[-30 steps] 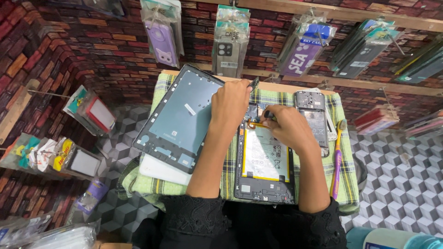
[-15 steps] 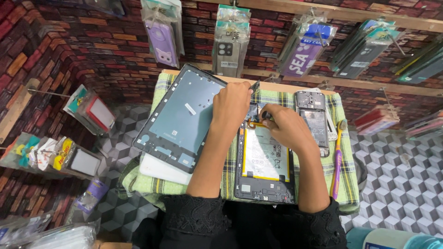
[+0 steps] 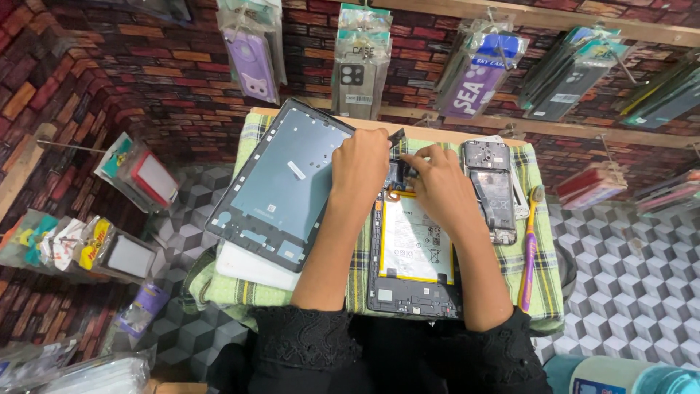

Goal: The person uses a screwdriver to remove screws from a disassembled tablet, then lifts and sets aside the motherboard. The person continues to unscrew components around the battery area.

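Note:
An opened tablet (image 3: pixel 412 252) lies on the checked cloth, its white battery and dark circuit boards exposed. My left hand (image 3: pixel 361 164) rests over the tablet's top left corner, closed on a thin dark tool (image 3: pixel 397 136) that sticks out past the fingers. My right hand (image 3: pixel 440 184) is next to it, with curled fingertips pressed onto the tablet's upper board. Whether those fingers pinch anything is hidden. The two hands almost touch.
A large tablet frame (image 3: pixel 281 182) leans at the left over a white slab (image 3: pixel 248 266). An opened phone (image 3: pixel 494 193) and a purple toothbrush (image 3: pixel 529 252) lie at the right on the green checked cloth (image 3: pixel 543 292). Packaged phone cases (image 3: pixel 357 69) hang on the brick wall.
My right hand has shifted slightly up and left, closer to my left hand. Everything else has stayed in place.

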`<state>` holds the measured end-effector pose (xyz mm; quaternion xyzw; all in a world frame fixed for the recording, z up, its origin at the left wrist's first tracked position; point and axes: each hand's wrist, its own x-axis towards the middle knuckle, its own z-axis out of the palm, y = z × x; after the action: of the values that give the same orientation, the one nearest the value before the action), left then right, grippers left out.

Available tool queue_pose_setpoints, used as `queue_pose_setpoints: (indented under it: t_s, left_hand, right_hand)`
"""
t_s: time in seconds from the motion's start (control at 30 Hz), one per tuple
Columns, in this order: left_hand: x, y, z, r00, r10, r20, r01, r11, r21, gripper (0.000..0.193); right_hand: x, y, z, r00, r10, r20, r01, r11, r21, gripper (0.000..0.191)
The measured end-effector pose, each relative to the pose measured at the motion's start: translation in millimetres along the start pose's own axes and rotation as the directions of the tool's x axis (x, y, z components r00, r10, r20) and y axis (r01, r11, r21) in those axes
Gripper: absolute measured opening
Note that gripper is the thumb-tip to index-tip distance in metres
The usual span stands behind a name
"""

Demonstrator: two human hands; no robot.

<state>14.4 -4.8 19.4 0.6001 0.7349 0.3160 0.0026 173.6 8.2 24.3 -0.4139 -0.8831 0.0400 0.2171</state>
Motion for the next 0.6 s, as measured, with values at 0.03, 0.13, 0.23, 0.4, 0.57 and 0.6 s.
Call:
queue_pose_setpoints:
  t_s: [0.03, 0.13, 0.23, 0.4, 0.57, 0.6]
  left_hand:
    - [-0.2, 0.2, 0.9, 1.0, 0.0, -0.001, 0.0, 1.0, -0.003, 0.019]
    - [0.1, -1.5, 2.8, 1.0, 0.001, -0.001, -0.001, 1.0, -0.007, 0.018]
    - [0.4, -3.3, 6.2, 1.0, -0.001, 0.006, 0.001, 1.0, -0.016, 0.014]
    - [1.4, -4.8, 12.0, 1.0, 0.014, 0.021, -0.014, 1.0, -0.003, 0.006]
    - [0.3, -2.8, 15.8, 0.999, 0.02, 0.039, -0.02, 1.0, -0.004, 0.005]
    - [0.4, -3.3, 15.9, 0.999, 0.017, 0.038, -0.017, 1.0, -0.008, 0.005]
  right_hand:
    - [-0.2, 1.3, 0.4, 1.0, 0.002, -0.005, -0.002, 1.0, 0.004, 0.041]
    - [0.2, 2.7, 0.0, 1.0, 0.004, -0.019, -0.004, 1.0, 0.01, 0.037]
    - [1.0, 1.8, -1.9, 1.0, 0.0, -0.022, 0.0, 1.0, 0.002, 0.041]
    - [0.5, -1.5, -4.8, 1.0, -0.028, -0.004, 0.028, 0.999, -0.032, 0.048]
    - [1.5, 1.1, -3.3, 0.999, -0.055, -0.003, 0.054, 0.997, -0.062, 0.038]
    - [2.5, 1.7, -1.2, 0.998, -0.069, -0.005, 0.069, 0.995, -0.076, 0.038]
